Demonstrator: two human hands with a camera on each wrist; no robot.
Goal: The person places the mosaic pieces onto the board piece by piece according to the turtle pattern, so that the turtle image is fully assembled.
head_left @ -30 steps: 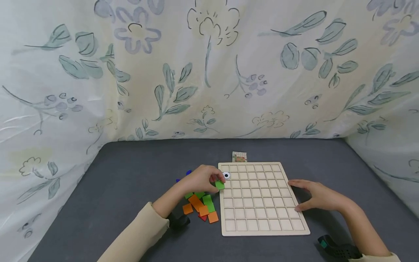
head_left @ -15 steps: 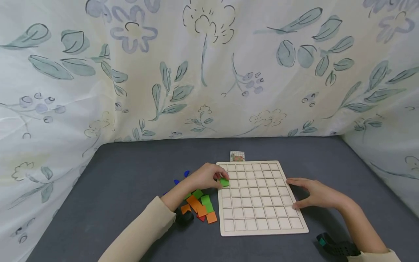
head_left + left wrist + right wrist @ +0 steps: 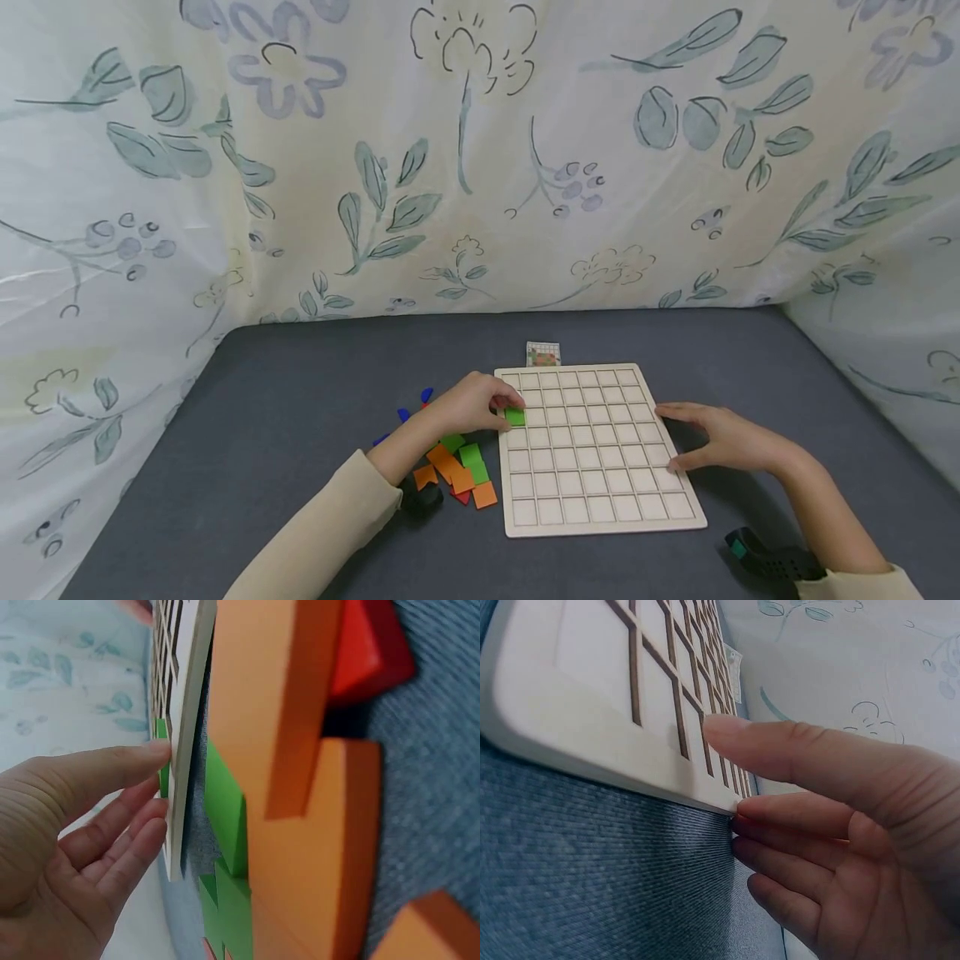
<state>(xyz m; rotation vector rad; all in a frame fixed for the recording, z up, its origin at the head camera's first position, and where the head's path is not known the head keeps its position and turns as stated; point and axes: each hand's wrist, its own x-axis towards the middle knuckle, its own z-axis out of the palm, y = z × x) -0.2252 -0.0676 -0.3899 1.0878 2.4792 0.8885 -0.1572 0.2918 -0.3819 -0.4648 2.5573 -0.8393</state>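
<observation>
A green square tile lies in the left column of a pale wooden grid board, in the second row from the far side. My left hand pinches this tile with thumb and fingers. In the left wrist view, the thumb touches the board's rim beside the green tile. On the opposite side, my right hand touches the board's right edge, thumb and forefinger spread apart. In the right wrist view, that thumb lies over the rim while the fingertips meet the side; the fingers are fairly straight.
Left of the board lies a loose pile of orange tiles, green pieces and a red piece. Blue pieces lie farther back, partly behind the left arm. A small printed card sits at the board's far edge.
My left hand has moved slightly right, bringing the green tile from the board's left rim into a cell. The round black-and-white eye piece is now hidden by that hand. The right hand stays put.
</observation>
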